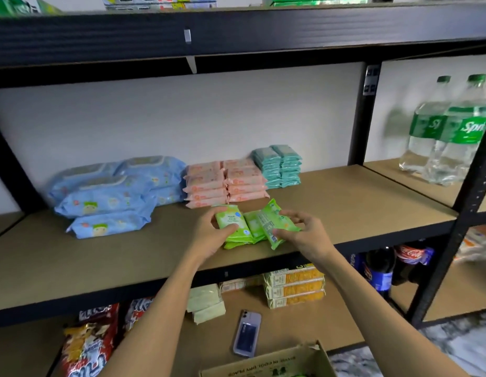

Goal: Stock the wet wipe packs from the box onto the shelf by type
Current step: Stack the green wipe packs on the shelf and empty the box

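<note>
gripping green wet wipe packs [246,228] at the front of the middle shelf [345,194], both hands at work. left hand [213,231] curled round the left pack, thumb on its face, fingers over its far edge. right hand [304,231] pinching the right-most pack [271,223], which stands tilted with its printed back showing; thumb low on it, fingers curled behind. the green packs touch one another, bottom edges on the shelf board, near its front lip.

behind them, against the wall, sorted by colour: large blue packs [111,194] stacked to the left, pink packs [225,182] in two stacks in the middle, teal packs [278,165] in two stacks to the right. pink stacks sit just behind the green packs; teal touches pink.

right bay: clear soda bottles [448,131] with green labels, upright.

lower shelf: yellow biscuit packs [295,285] stacked, pale green packets [206,303], a phone [247,333] lying flat, red snack bags [92,341] at left, dark cola bottles [383,268] at right.

cardboard box [266,363] at bottom edge of view, flap open, contents mostly out of view. top shelf holds boxed goods, too cropped to tell.
</note>
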### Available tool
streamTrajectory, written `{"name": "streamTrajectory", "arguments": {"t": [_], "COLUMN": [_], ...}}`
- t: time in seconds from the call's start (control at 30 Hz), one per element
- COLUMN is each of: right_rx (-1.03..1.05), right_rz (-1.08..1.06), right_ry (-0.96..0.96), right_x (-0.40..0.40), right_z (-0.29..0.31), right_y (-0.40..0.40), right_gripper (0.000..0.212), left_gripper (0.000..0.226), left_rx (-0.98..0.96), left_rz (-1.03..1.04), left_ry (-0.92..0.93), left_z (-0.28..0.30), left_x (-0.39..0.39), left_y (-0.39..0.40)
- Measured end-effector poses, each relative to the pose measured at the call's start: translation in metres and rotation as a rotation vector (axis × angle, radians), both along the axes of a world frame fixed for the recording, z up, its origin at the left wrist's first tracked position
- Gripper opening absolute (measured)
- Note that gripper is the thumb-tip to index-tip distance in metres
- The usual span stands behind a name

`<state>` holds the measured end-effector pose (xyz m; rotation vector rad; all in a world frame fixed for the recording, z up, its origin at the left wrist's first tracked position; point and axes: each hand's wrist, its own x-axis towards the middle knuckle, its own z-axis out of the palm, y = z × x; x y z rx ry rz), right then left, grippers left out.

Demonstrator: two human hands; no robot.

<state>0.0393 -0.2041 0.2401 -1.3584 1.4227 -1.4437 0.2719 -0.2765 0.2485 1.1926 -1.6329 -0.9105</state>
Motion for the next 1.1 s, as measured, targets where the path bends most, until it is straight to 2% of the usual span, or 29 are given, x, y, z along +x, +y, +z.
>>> {"name": "streamTrajectory", "arguments": {"t": [0.2, 0.3, 0.47, 0.57, 0.67, 0.87, 1.0, 1.1], "right_rx": [0.069, 0.113, 0.153, 0.196, 0.246, 0.257, 0.308, 0.277], "right_rz": [-0.038, -0.031, -0.062, -0.085, -0.140, -0.122, -0.026, -0.045], "right_ry": [0.386, 0.512, 0.729, 0.776, 0.730, 0.382, -0.017, 0.012], "right_x": [-0.010, -0.007, 0.013, 0.020, 0.020, 0.017, 0.015, 0.012], "right_z": [0.005, 0.008, 0.018, 0.023, 0.028, 0.045, 0.053, 0.047], "right_y": [-0.029, -0.039, -0.045, -0.047, -0.049, -0.056, -0.059, -0.059], "right_gripper": [0.043, 0.042, 0.062, 0.061, 0.050, 0.029, 0.026, 0.019], "left_gripper": [0.029, 0.023, 0.028, 0.031, 0.023, 0.022, 0.022, 0.022], "left_rx": [-0.001, -0.038, -0.034, -0.032, -0.024, -0.013, -0.009, -0.008], "left_rz": [-0.025, -0.018, -0.004, -0.001, 0.003, -0.001, 0.001, 0.003], "left_ry": [-0.042, -0.087, -0.082, -0.066, -0.046, -0.023, -0.023, -0.018], "left_z": [-0.018, -0.021, -0.025, -0.025, -0.025, -0.024, -0.024, -0.024], "left_x": [0.005, 0.002, 0.004, 0.005, 0.004, 0.004, 0.004, 0.004], "left_y": [-0.015, -0.015, -0.016, -0.015, -0.015, -0.014, -0.014, -0.014]}}
